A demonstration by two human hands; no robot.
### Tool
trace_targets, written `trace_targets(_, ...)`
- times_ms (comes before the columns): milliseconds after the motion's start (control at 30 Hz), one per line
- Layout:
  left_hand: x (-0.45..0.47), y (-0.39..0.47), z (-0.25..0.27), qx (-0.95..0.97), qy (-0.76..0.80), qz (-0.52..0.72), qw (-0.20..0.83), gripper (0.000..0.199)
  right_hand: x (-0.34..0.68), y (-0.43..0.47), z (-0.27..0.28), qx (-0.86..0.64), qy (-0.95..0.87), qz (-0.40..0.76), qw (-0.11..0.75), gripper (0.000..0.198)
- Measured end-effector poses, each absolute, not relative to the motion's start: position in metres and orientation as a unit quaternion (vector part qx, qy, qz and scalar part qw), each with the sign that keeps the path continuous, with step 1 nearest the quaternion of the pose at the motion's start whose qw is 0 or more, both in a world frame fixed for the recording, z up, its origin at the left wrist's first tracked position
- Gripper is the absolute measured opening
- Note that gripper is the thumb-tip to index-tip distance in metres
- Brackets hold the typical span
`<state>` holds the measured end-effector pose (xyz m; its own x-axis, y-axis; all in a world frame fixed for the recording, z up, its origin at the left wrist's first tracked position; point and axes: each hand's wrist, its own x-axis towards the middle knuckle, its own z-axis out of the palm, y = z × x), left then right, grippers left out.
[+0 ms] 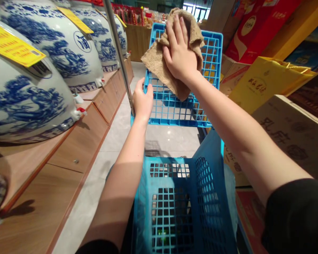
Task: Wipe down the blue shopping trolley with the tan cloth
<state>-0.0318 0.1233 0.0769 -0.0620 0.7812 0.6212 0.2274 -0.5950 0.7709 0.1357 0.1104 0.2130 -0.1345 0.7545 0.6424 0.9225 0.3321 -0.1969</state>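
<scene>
My right hand lies flat with fingers extended on a rumpled brown cloth, pressing it against a blue plastic lattice basket. Part of the cloth bunches up above the fingertips and its lower corner hangs over the grid. At the basket's left edge, my left hand is closed around the rim beside a metal pole; some of its fingers are hidden. Below and nearer to me is a larger, deeper blue basket with grid openings in its walls and bottom.
Large blue-and-white porcelain jars with yellow tags and small red-handled taps stand along a wooden cabinet on the left. Cardboard boxes, a yellow gift bag and a red box crowd the right. Tiled floor shows between.
</scene>
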Motion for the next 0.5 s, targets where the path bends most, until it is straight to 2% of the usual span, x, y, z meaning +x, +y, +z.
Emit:
trace_targets(233,-0.015,0.091,0.088,0.657,0.5,0.541,0.158,0.065,0.133,0.093,0.194,-0.558,-0.767,-0.145,0.282,0.078)
trace_targets(367,-0.004,0.068,0.102,0.691,0.495,0.509,0.135,0.069,0.151,0.124,0.216,-0.573,-0.748,-0.19,0.276,0.086)
trace_targets(500,0.002,0.061,0.11,0.705,0.483,0.502,0.137,0.069,0.158,0.145,0.23,-0.632,-0.677,-0.193,0.324,0.082)
